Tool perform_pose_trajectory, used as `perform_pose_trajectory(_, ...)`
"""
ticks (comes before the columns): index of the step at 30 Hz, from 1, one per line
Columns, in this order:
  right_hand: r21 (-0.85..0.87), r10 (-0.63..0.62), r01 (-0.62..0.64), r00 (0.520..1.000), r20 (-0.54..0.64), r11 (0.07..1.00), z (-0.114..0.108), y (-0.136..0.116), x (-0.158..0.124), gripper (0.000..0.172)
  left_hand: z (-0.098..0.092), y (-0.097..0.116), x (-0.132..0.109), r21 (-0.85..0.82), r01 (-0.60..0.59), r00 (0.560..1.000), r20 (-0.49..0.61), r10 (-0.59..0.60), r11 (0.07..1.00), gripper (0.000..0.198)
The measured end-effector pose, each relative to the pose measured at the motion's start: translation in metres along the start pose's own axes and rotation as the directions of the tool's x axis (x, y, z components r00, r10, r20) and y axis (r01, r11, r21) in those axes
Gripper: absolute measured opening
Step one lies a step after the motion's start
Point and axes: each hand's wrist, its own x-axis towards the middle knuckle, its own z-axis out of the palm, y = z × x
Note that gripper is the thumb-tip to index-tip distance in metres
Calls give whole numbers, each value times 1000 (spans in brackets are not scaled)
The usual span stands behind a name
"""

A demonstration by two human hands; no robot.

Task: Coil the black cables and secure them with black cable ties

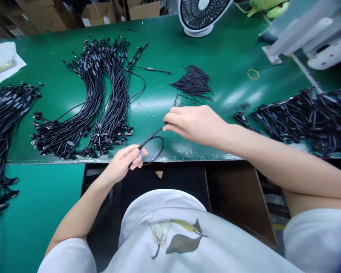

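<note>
Left hand (126, 160) curls closed around a looped black cable (151, 137) that the right hand (191, 123) pinches at two o'clock, presumably steadying the span between. Thin black strips (193, 80) lie at the latter's twelve o'clock, seemingly for reach.

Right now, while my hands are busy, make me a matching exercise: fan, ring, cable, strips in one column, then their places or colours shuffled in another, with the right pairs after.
Things:
1. Fan
2. Ring
3. Cable
4. Strips

Places or colours:
A. Held by the left hand and the right hand, with a loop between them
B. White frame, standing on the green table
C. Dark, heaped just beyond the right hand
D. Yellow, lying flat

Right pairs: 1-B, 2-D, 3-A, 4-C
</note>
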Motion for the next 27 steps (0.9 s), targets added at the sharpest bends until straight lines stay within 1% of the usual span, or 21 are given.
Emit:
perform_pose_trajectory(2, 47, 15, -15, 1000, 9, 999, 8, 24, -6, 32, -10, 7, -5, -149, 72, 997, 32, -68, 986, 25)
perform_pose_trajectory(4, 117, 17, -18, 1000, 10, 993, 20, 42, -16, 34, -19, 15, -9, -268, 97, 995, 20, -95, 959, 22)
perform_pose_trajectory(5, 158, 25, -25, 1000, 4, 987, 26, 49, -22, 34, -22, 19, -11, -321, 87, 995, -10, -95, 943, 20)
perform_pose_trajectory(7, 243, 62, -54, 998, -27, 969, 37, 60, -33, 35, -25, 26, -13, -407, 34, 990, -108, -85, 913, 18)
perform_pose_trajectory(10, 324, 167, -127, 981, -97, 937, 49, 74, -47, 36, -28, 31, -15, -479, -49, 963, -254, -86, 876, 24)
perform_pose_trajectory(13, 332, 196, -135, 968, -158, 934, 55, 78, -57, 35, -31, 34, -15, -486, -66, 945, -312, -103, 871, 28)
perform_pose_trajectory(15, 246, 183, -131, 962, -202, 960, 56, 72, -63, 36, -31, 34, -13, -450, -90, 935, -346, -81, 888, 25)
perform_pose_trajectory(17, 88, 136, -119, 969, -209, 989, 54, 55, -68, 34, -29, 33, -6, -396, -127, 921, -387, -40, 909, 21)
perform_pose_trajectory(18, 20, 83, -81, 981, -178, 997, 53, 44, -69, 32, -26, 30, -2, -365, -140, 915, -403, -21, 920, 18)
perform_pose_trajectory(19, -17, 13, -15, 992, -127, 1000, 51, 31, -71, 30, -21, 27, 4, -330, -147, 910, -414, -3, 932, 17)
perform_pose_trajectory(20, -10, -73, 73, 995, -64, 997, 48, 18, -71, 28, -16, 23, 10, -287, -149, 909, -417, 17, 946, 19)
perform_pose_trajectory(21, 38, -169, 169, 986, -1, 985, 46, 4, -70, 26, -9, 18, 15, -235, -149, 912, -409, 41, 960, 22)
perform_pose_trajectory(22, 105, -259, 253, 965, 44, 962, 43, -9, -67, 25, -1, 12, 20, -173, -151, 918, -389, 73, 973, 27)
perform_pose_trajectory(23, 177, -329, 313, 942, 68, 933, 40, -19, -63, 25, 7, 7, 24, -99, -157, 928, -355, 113, 983, 31)
perform_pose_trajectory(24, 241, -365, 340, 928, 69, 909, 37, -27, -58, 25, 15, 2, 26, -13, -164, 939, -309, 152, 986, 34)
perform_pose_trajectory(25, 299, -366, 334, 929, 53, 894, 35, -31, -51, 27, 22, -2, 27, 77, -169, 949, -257, 184, 982, 34)
perform_pose_trajectory(27, 440, -300, 278, 954, -18, 854, 33, -31, -36, 29, 32, -5, 24, 233, -163, 967, -156, 202, 959, 30)
